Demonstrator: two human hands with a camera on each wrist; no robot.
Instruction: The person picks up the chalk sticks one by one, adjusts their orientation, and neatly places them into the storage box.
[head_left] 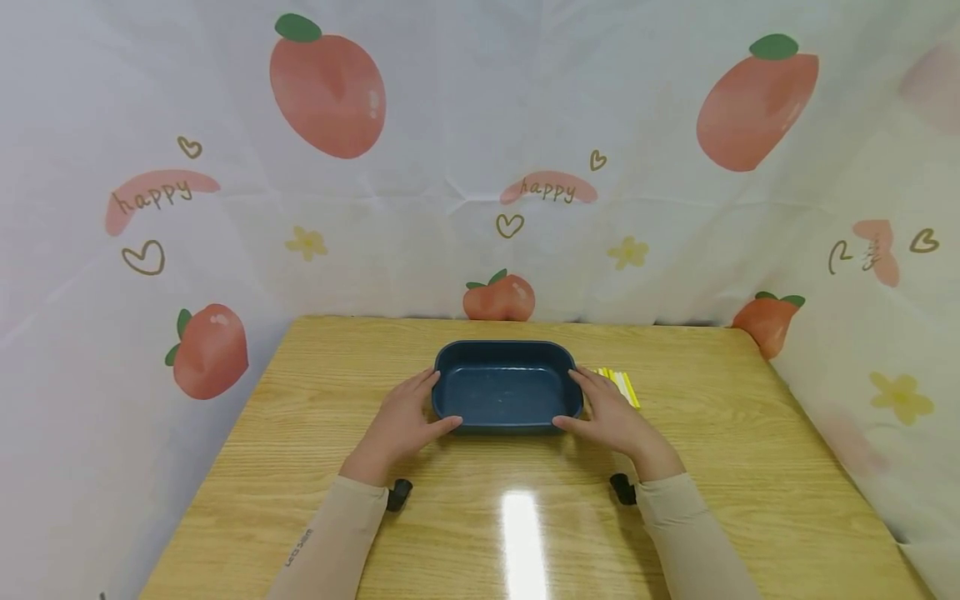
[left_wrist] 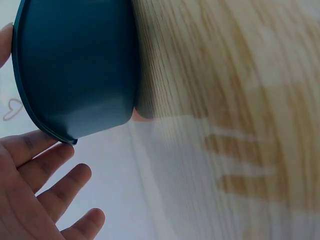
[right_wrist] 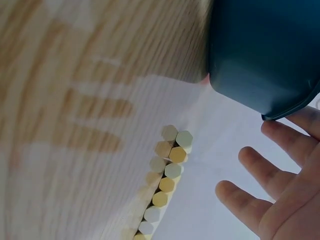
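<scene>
A dark blue rounded rectangular dish (head_left: 506,392) sits upright on the wooden table, its inside bare. My left hand (head_left: 405,417) holds its left end by the rim, thumb at the near corner and fingertips at the far one. On the right end, my right hand (head_left: 611,417) holds the rim the same way. In the left wrist view the left fingers (left_wrist: 55,160) are spread, some touching the dish's rim and others off it. The right fingers (right_wrist: 270,175) are likewise spread in the right wrist view, the upper ones at the rim.
A row of yellow and white hexagonal sticks (head_left: 621,387) lies just right of the dish, partly behind my right hand. White cloth (head_left: 450,125) printed with fruit and hearts encloses the table (head_left: 300,417) at the back and sides. Black wrist-camera pieces (head_left: 399,496) show beside both cuffs.
</scene>
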